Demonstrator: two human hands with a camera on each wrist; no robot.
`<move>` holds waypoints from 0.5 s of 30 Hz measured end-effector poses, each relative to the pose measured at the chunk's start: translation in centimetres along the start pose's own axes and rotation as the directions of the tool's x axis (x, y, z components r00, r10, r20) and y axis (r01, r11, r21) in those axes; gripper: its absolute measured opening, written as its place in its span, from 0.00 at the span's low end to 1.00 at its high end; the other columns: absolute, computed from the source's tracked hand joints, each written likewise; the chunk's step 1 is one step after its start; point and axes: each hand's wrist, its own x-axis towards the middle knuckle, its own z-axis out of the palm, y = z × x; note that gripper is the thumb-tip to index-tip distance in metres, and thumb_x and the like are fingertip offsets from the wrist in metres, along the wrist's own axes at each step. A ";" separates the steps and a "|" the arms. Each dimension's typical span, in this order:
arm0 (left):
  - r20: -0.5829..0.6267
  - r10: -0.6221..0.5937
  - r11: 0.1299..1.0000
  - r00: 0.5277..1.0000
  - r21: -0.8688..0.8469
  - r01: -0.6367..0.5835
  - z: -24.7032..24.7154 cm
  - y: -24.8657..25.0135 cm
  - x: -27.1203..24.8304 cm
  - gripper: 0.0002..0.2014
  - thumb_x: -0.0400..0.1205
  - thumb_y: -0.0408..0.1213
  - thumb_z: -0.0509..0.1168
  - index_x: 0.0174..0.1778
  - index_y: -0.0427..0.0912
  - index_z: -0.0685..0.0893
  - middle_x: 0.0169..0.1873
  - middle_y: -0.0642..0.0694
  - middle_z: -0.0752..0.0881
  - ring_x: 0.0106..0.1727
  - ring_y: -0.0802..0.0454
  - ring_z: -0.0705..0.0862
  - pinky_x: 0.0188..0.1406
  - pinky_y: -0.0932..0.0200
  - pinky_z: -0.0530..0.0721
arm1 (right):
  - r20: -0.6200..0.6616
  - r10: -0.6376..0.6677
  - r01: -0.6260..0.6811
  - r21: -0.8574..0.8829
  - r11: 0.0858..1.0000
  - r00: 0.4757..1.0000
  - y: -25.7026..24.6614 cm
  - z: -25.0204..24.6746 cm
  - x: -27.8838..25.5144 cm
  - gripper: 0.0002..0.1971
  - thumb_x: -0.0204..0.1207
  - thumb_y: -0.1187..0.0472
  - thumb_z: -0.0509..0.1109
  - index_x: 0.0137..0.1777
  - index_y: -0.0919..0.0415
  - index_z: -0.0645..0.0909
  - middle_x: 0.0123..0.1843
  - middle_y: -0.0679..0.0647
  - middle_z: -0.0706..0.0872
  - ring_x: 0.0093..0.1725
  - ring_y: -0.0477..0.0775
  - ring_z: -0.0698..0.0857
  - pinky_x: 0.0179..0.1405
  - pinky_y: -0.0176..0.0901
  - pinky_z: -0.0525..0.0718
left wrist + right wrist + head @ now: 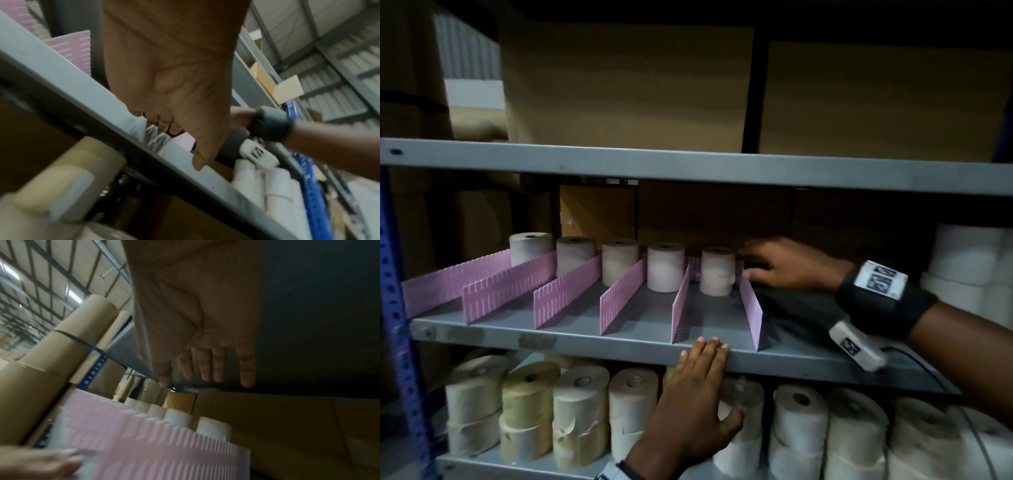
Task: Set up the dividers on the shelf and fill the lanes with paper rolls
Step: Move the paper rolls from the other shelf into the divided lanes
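Several pink slotted dividers (pixel 619 301) stand on the grey shelf (pixel 585 337) and split it into lanes. One paper roll stands upright at the back of each of several lanes; the rightmost roll (pixel 717 270) is beside my right hand (pixel 760 262). That hand reaches to the back of the shelf, past the rightmost divider (pixel 751 308), with fingers spread and nothing in it (pixel 205 369). My left hand (pixel 709 377) rests on the shelf's front edge, fingers on top and thumb below (pixel 174 129). The right wrist view shows a divider (pixel 154 443) and the row of rolls (pixel 213 428).
The shelf below holds many stacked paper rolls (pixel 582 404). Large white rolls (pixel 969 267) stand at the right end of the divider shelf. Cardboard boxes (pixel 626 89) fill the shelf above. A blue upright (pixel 393 291) bounds the left side.
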 end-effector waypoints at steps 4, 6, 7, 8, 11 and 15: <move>-0.104 0.021 0.979 0.994 -0.202 -0.042 0.1 2.4 -1.4 0.41 0.83 0.62 0.59 0.89 0.54 0.48 0.88 0.58 0.48 0.89 0.62 0.43 0.84 0.68 0.35 | -0.089 0.109 -0.115 -0.060 0.992 0.990 -1.3 -0.6 -8.1 0.30 0.75 0.32 0.59 0.73 0.44 0.76 0.74 0.44 0.80 0.72 0.49 0.78 0.69 0.52 0.80; -0.177 0.028 0.931 0.984 -0.353 -0.090 0.4 4.7 -1.9 0.38 0.80 0.61 0.62 0.86 0.53 0.61 0.85 0.58 0.63 0.86 0.63 0.58 0.84 0.70 0.49 | -0.104 0.178 -0.186 -0.068 0.980 0.978 -1.4 -0.5 -12.1 0.30 0.73 0.30 0.57 0.70 0.43 0.79 0.73 0.41 0.81 0.72 0.47 0.79 0.69 0.49 0.80; -0.211 0.018 0.904 0.977 -0.414 -0.106 0.6 5.9 -2.0 0.36 0.78 0.60 0.63 0.83 0.52 0.68 0.81 0.57 0.70 0.83 0.62 0.66 0.82 0.70 0.58 | -0.108 0.223 -0.230 -0.061 0.971 0.969 -1.3 -0.5 -14.0 0.30 0.73 0.29 0.56 0.69 0.42 0.79 0.72 0.40 0.81 0.71 0.46 0.79 0.67 0.48 0.81; -0.238 0.005 0.881 0.971 -0.458 -0.117 0.9 7.2 -2.0 0.34 0.78 0.59 0.64 0.80 0.51 0.74 0.78 0.58 0.75 0.80 0.62 0.71 0.78 0.71 0.63 | -0.108 0.272 -0.279 -0.058 0.958 0.956 -1.1 -0.7 -15.8 0.31 0.72 0.28 0.55 0.69 0.41 0.79 0.71 0.39 0.82 0.70 0.44 0.79 0.65 0.46 0.81; -0.252 0.025 0.840 0.967 -0.519 -0.157 2.1 10.7 -1.4 0.28 0.79 0.54 0.69 0.76 0.56 0.78 0.72 0.64 0.79 0.75 0.64 0.76 0.72 0.75 0.67 | -0.138 0.387 -0.398 -0.063 0.915 0.912 0.1 -1.4 -20.3 0.31 0.72 0.27 0.54 0.67 0.41 0.81 0.67 0.38 0.84 0.66 0.43 0.81 0.57 0.41 0.81; -0.242 0.101 0.806 0.965 -0.549 -0.222 2.7 14.9 1.5 0.24 0.78 0.57 0.67 0.71 0.62 0.81 0.66 0.69 0.82 0.69 0.67 0.80 0.68 0.69 0.76 | -0.203 0.493 -0.514 -0.063 0.856 0.846 3.3 -3.0 -24.9 0.29 0.72 0.29 0.55 0.64 0.42 0.82 0.64 0.39 0.86 0.64 0.45 0.83 0.59 0.45 0.82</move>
